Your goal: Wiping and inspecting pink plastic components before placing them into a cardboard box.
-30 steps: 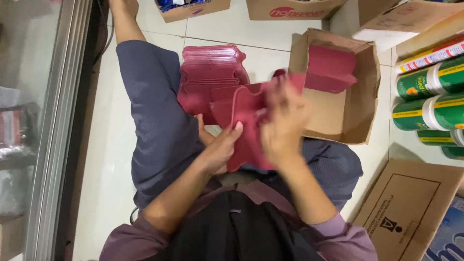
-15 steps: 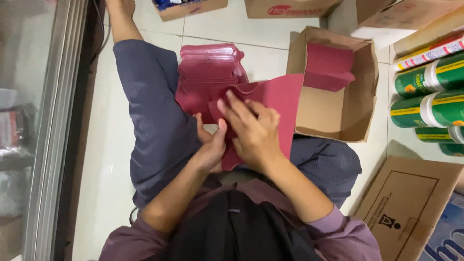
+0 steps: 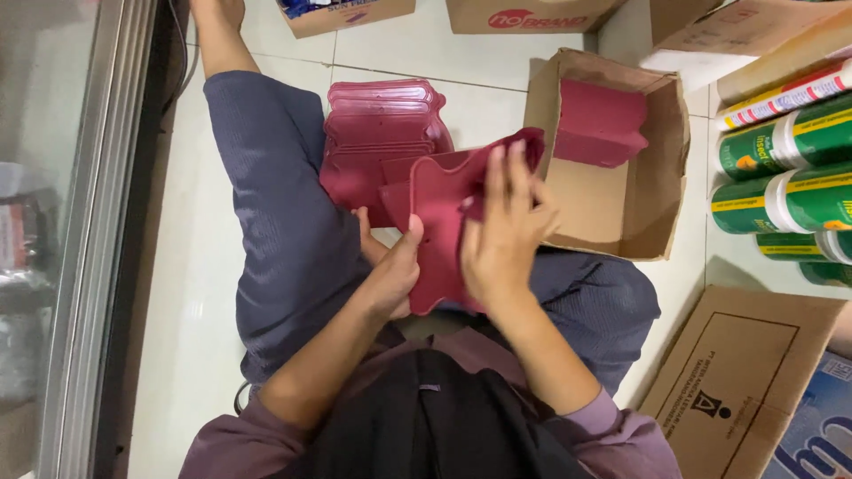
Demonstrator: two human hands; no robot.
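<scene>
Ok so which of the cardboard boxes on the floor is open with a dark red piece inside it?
The open brown box just beyond the right hand; a dark red folded piece stands in it. The other boxes show none.

Head view, steeply down, close

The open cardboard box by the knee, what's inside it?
The box holds dark red flat pieces leaning against its far wall. Its near corner is hidden behind the right hand and the held piece.
</scene>
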